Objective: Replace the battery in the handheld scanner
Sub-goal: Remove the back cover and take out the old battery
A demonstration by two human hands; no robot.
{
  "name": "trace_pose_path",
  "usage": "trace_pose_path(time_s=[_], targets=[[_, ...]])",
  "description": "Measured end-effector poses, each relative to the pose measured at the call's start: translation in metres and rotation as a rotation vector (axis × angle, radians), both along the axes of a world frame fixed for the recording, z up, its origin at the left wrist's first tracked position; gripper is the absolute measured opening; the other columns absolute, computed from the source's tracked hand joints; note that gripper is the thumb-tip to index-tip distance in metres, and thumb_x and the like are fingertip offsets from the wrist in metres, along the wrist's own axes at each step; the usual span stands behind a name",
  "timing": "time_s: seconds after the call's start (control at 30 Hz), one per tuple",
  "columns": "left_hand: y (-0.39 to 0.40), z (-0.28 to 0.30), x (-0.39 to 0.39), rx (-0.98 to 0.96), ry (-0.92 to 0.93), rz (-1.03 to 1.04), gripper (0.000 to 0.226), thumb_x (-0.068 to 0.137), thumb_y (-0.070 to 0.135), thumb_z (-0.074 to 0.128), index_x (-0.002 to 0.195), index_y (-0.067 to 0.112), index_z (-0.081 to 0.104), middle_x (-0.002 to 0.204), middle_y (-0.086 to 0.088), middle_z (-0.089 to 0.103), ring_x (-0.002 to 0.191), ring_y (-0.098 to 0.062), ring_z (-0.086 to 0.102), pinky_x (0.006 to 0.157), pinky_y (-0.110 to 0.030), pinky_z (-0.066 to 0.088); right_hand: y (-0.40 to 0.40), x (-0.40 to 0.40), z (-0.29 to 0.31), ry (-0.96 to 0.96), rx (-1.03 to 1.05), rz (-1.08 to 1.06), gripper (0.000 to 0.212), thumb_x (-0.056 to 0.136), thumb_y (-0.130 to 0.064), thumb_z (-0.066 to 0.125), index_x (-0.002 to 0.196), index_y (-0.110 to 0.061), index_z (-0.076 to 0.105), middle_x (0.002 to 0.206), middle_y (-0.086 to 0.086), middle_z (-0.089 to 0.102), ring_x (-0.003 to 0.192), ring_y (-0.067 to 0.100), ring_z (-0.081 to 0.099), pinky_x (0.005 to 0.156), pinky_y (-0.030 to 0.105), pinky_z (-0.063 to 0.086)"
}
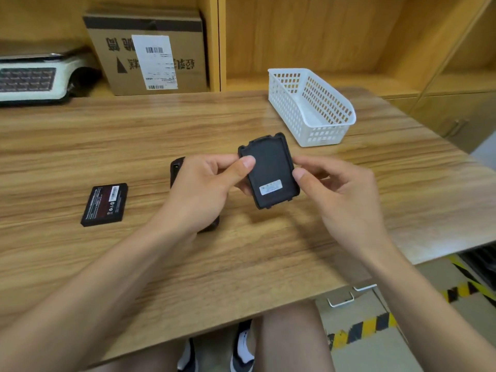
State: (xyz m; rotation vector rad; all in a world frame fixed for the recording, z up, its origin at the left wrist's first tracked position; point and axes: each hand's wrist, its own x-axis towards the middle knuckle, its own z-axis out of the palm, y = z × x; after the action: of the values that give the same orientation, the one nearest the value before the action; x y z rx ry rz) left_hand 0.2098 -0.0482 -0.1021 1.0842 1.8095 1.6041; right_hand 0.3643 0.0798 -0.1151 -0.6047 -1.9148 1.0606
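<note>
Wood-grain table before wooden shelves

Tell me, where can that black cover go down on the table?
Bare wood lies right of the right hand, below the white basket. More lies between the battery and the cardboard box. It is crowded under the left hand, where the scanner lies beneath the cover.

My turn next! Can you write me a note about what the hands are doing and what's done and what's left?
Left hand and right hand both pinch the black back cover, lifted above the table.
The scanner lies on the table, mostly hidden under the left hand.
One battery lies loose to the left. The white basket looks empty.
Done: cover off.
Can't tell: whether a battery is in the scanner.
Left: check that, then refit the cover.
</note>
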Motion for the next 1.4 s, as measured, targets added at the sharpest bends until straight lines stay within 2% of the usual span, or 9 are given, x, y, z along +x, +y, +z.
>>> trace_pose_path(time_s=[0.17,0.33,0.5,0.63,0.73,0.9,1.13,1.23,1.4], targets=[[0.011,-0.003,0.001,-0.042,0.085,0.024,0.028,0.098,0.028,0.059,0.084,0.017,0.08,0.061,0.001,0.07,0.053,-0.003,0.055,0.057,-0.01,0.039,0.002,0.006,-0.006,-0.031,0.002,0.023,0.025,0.088,-0.012,0.072,0.089,-0.037,0.075,0.074,-0.024,0.074,0.064,-0.004,0.058,0.066,0.012,0.043],[0.016,-0.006,-0.003,-0.214,0.484,0.119,0.04,0.096,0.041,0.059,0.066,0.018,0.072,0.052,0.002,0.063,0.046,-0.006,0.042,0.055,-0.03,0.038,0.007,0.006,-0.013,-0.115,0.0,-0.008,0.026,0.087,-0.011,0.072,0.085,-0.036,0.076,0.072,-0.028,0.073,0.061,-0.008,0.06,0.064,0.007,0.041],[0.025,-0.003,-0.005,-0.423,0.922,0.124,0.054,0.101,0.041,0.045,0.053,0.016,0.041,0.051,0.003,0.043,0.066,-0.033,0.05,0.066,-0.037,0.03,0.017,0.003,-0.019,-0.211,-0.071,-0.051,0.015,0.087,-0.016,0.072,0.086,-0.029,0.08,0.08,-0.023,0.076,0.076,-0.006,0.069,0.072,0.015,0.049],[0.034,-0.009,-0.006,-0.473,1.123,0.079,0.046,0.104,0.04,0.035,0.063,0.02,0.047,0.065,0.001,0.052,0.084,-0.03,0.055,0.078,-0.039,0.032,0.022,0.003,-0.026,-0.271,-0.095,-0.034,0.014,0.088,-0.016,0.071,0.09,-0.026,0.081,0.076,-0.02,0.076,0.067,-0.01,0.063,0.071,0.017,0.045],[0.04,-0.016,-0.008,-0.532,1.188,0.052,0.045,0.103,0.042,0.033,0.072,0.02,0.056,0.079,-0.005,0.065,0.09,-0.03,0.058,0.082,-0.042,0.032,0.023,0.003,-0.03,-0.325,-0.066,-0.024,0.013,0.089,-0.017,0.07,0.09,-0.022,0.081,0.071,-0.023,0.072,0.065,-0.011,0.061,0.067,0.012,0.042],[0.045,-0.028,-0.013,-0.58,1.203,0.033,0.049,0.103,0.044,0.031,0.07,0.019,0.056,0.079,-0.005,0.065,0.085,-0.03,0.058,0.079,-0.042,0.029,0.022,0.004,-0.03,-0.419,0.042,-0.035,0.015,0.09,-0.017,0.068,0.087,-0.024,0.081,0.071,-0.031,0.068,0.079,-0.008,0.067,0.066,0.007,0.044],[0.047,-0.033,-0.015,-0.573,1.253,0.025,0.047,0.103,0.043,0.031,0.076,0.019,0.06,0.083,-0.003,0.066,0.09,-0.029,0.057,0.08,-0.042,0.027,0.02,0.002,-0.034,-0.46,0.141,-0.077,0.012,0.088,-0.024,0.069,0.088,-0.025,0.081,0.083,-0.02,0.073,0.085,0.004,0.064,0.089,0.038,0.05],[0.047,-0.033,-0.014,-0.572,1.273,0.033,0.044,0.103,0.043,0.032,0.078,0.019,0.061,0.087,-0.003,0.067,0.093,-0.028,0.056,0.082,-0.043,0.028,0.02,0.0,-0.037,-0.483,0.187,-0.124,0.013,0.085,-0.034,0.067,0.086,-0.031,0.08,0.082,-0.017,0.07,0.081,0.009,0.061,0.087,0.05,0.049],[0.047,-0.033,-0.015,-0.558,1.264,0.042,0.039,0.101,0.043,0.036,0.077,0.02,0.056,0.089,-0.001,0.067,0.096,-0.027,0.056,0.083,-0.042,0.03,0.019,0.0,-0.038,-0.508,0.251,-0.167,0.014,0.083,-0.039,0.065,0.084,-0.034,0.079,0.071,-0.008,0.06,0.075,0.018,0.058,0.08,0.052,0.048]])
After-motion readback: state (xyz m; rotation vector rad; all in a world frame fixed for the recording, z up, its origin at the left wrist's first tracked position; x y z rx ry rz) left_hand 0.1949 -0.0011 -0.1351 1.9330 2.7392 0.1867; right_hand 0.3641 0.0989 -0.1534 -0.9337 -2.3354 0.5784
